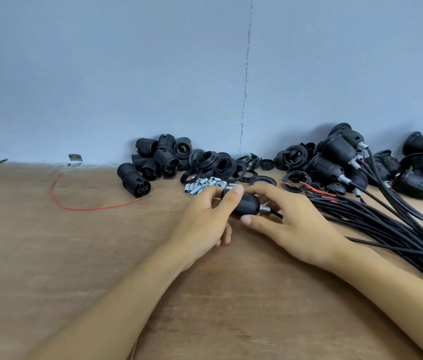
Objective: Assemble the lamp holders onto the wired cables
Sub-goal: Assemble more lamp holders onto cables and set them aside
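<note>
Both hands meet mid-table over one black lamp holder point(248, 203).

- My left hand point(205, 219): thumb on top, fingers curled under, gripping the holder's wide end.
- My right hand point(291, 222): forefinger over the top, thumb beneath, pinching the holder's narrow end just beside its silver metal collar point(265, 208).
- A black cable point(277, 214) leaves the collar and passes under the right palm; where it goes beyond that is hidden.
- The holder lies on its side, just above the wooden table point(49, 255); I cannot tell whether it touches.

Around it:
- Bundle of black cables point(387, 229) fans out to the right, red-tipped leads at its near end.
- Finished holders on cables point(340, 152) heaped at the back right, against the blue-grey wall point(101, 74).
- Loose holder bodies point(158, 159) piled behind the left hand, black threaded rings point(220, 165) next to them.
- Small silver tubes point(202, 184) scattered just behind the left fingers.
- A loose red wire point(75, 203) curves across the table to the left, well apart from the hands.
</note>
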`<state>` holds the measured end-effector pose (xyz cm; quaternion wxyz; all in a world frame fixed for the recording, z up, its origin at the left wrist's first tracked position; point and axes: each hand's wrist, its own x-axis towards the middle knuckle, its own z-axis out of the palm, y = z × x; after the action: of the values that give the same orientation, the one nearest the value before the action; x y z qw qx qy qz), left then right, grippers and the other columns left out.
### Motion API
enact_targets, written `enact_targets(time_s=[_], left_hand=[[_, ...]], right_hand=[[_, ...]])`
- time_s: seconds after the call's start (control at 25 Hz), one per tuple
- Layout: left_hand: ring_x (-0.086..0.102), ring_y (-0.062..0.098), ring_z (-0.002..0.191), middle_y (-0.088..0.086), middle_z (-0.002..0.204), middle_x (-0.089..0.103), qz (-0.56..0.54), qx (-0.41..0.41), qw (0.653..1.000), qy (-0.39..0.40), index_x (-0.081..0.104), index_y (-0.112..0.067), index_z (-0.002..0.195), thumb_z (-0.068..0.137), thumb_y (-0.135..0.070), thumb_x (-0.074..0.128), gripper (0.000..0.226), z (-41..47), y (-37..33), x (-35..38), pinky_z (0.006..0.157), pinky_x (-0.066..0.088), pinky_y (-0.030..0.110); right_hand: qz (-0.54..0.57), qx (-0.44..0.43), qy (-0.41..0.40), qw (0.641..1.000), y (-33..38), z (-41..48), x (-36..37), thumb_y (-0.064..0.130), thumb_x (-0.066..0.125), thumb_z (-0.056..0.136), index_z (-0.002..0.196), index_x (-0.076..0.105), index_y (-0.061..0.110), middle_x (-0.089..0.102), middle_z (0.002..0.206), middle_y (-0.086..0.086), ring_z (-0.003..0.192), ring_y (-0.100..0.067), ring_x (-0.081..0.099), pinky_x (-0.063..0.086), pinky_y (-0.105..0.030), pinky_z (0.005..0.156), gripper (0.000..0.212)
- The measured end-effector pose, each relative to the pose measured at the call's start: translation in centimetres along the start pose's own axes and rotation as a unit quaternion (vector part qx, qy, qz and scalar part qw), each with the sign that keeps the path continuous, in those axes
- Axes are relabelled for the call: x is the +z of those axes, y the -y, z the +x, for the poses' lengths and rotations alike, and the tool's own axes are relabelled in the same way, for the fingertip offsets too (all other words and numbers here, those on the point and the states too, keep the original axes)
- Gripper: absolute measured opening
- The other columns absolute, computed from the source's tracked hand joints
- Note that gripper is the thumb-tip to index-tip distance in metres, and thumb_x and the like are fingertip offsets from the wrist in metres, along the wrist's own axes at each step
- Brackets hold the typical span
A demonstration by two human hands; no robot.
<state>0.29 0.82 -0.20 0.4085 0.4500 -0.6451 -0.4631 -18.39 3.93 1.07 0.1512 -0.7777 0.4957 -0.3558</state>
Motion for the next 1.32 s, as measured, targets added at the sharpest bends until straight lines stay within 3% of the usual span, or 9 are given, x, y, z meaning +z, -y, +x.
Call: enact_targets(time_s=[0.16, 0.28, 0.4, 0.52, 0.76, 0.92, 1.08, 1.16, 1.32], left_hand=[[0.059, 0.019, 0.050, 0.007, 0.074, 0.074, -0.005, 0.002, 1.000, -0.024, 0.064, -0.028, 0.121, 0.091, -0.048, 0.063, 0.035, 0.6, 0.6, -0.1, 0.051, 0.045, 0.028], [0.058, 0.016, 0.047, -0.004, 0.076, 0.074, -0.007, 0.003, 0.999, -0.038, 0.065, -0.021, 0.119, 0.092, -0.027, 0.073, 0.029, 0.9, 0.8, 0.0, 0.043, 0.043, 0.025], [0.055, 0.013, 0.041, -0.010, 0.067, 0.069, -0.017, -0.001, 0.998, -0.065, 0.066, -0.020, 0.105, 0.088, -0.028, 0.078, 0.023, 0.9, 0.6, 0.0, 0.039, 0.041, 0.023], [0.056, 0.002, 0.047, -0.017, 0.069, 0.069, 0.085, 0.020, 0.995, -0.053, 0.070, -0.031, 0.104, 0.079, -0.036, 0.085, 0.029, 0.5, 0.6, -0.1, 0.050, 0.042, 0.020], [0.051, -0.013, 0.056, -0.027, 0.056, 0.056, 0.190, 0.061, 0.980, -0.024, 0.072, -0.035, 0.115, 0.076, -0.041, 0.086, 0.042, -0.1, 0.3, -0.1, 0.052, 0.034, 0.007], [0.057, 0.002, 0.070, -0.018, 0.095, 0.066, 0.183, 0.041, 0.982, -0.022, 0.063, -0.033, 0.133, 0.073, -0.049, 0.085, 0.066, -0.3, 0.1, -0.3, 0.069, 0.047, 0.023], [0.061, 0.004, 0.067, -0.018, 0.095, 0.068, 0.063, 0.025, 0.996, -0.063, 0.057, -0.031, 0.138, 0.082, -0.058, 0.070, 0.064, -0.1, -0.1, 0.0, 0.071, 0.050, 0.030], [0.060, 0.000, 0.069, -0.017, 0.088, 0.069, 0.017, 0.036, 0.994, -0.098, 0.063, -0.029, 0.132, 0.095, -0.051, 0.063, 0.043, 0.1, 0.0, -0.2, 0.072, 0.047, 0.025], [0.061, -0.010, 0.072, -0.020, 0.083, 0.074, -0.065, 0.071, 0.987, -0.130, 0.076, -0.025, 0.096, 0.098, -0.032, 0.065, 0.013, 0.1, -0.1, -0.7, 0.070, 0.045, 0.011]], right_hand=[[-0.064, 0.038, -0.042, 0.996, -0.4, 0.4, 0.5, 0.037, 0.076, 0.085, 0.123, 0.059, 0.035, 0.065, 0.107, 0.017, 0.100, -0.003, 0.060, 0.049, -0.023, 0.088, 0.041], [-0.023, 0.084, 0.022, 0.996, -0.6, 1.1, -0.1, 0.043, 0.075, 0.084, 0.118, 0.065, 0.037, 0.069, 0.101, 0.016, 0.093, 0.001, 0.061, 0.046, -0.018, 0.084, 0.036], [0.024, 0.097, -0.016, 0.995, -0.7, 1.9, 0.2, 0.034, 0.069, 0.090, 0.109, 0.073, 0.033, 0.070, 0.096, 0.017, 0.087, 0.003, 0.062, 0.047, -0.018, 0.081, 0.019], [-0.063, 0.109, -0.134, 0.983, -1.4, 3.4, 0.2, 0.018, 0.062, 0.092, 0.106, 0.074, 0.025, 0.068, 0.107, 0.007, 0.090, -0.008, 0.060, 0.044, -0.023, 0.082, 0.019], [-0.285, 0.215, -0.002, 0.934, -1.8, 7.3, -0.2, 0.033, 0.065, 0.090, 0.102, 0.073, 0.024, 0.062, 0.117, -0.006, 0.101, -0.032, 0.061, 0.041, -0.033, 0.075, 0.018], [-0.321, 0.177, -0.054, 0.929, -1.3, 7.5, -0.5, 0.031, 0.057, 0.096, 0.106, 0.073, 0.022, 0.063, 0.115, -0.007, 0.101, -0.035, 0.062, 0.042, -0.035, 0.075, 0.021], [-0.115, 0.131, -0.211, 0.962, 0.2, 6.0, -2.1, 0.031, 0.059, 0.095, 0.092, 0.074, 0.026, 0.070, 0.079, 0.012, 0.078, -0.008, 0.065, 0.045, -0.023, 0.065, 0.016], [0.064, 0.128, -0.169, 0.975, 1.5, 5.1, -2.5, 0.032, 0.064, 0.095, 0.086, 0.075, 0.025, 0.065, 0.061, 0.017, 0.056, 0.006, 0.056, 0.039, -0.008, 0.055, 0.016], [0.119, 0.152, -0.038, 0.980, 1.9, 2.8, -1.2, 0.031, 0.064, 0.096, 0.091, 0.077, 0.023, 0.074, 0.081, 0.012, 0.070, -0.001, 0.063, 0.052, -0.026, 0.077, 0.017]])
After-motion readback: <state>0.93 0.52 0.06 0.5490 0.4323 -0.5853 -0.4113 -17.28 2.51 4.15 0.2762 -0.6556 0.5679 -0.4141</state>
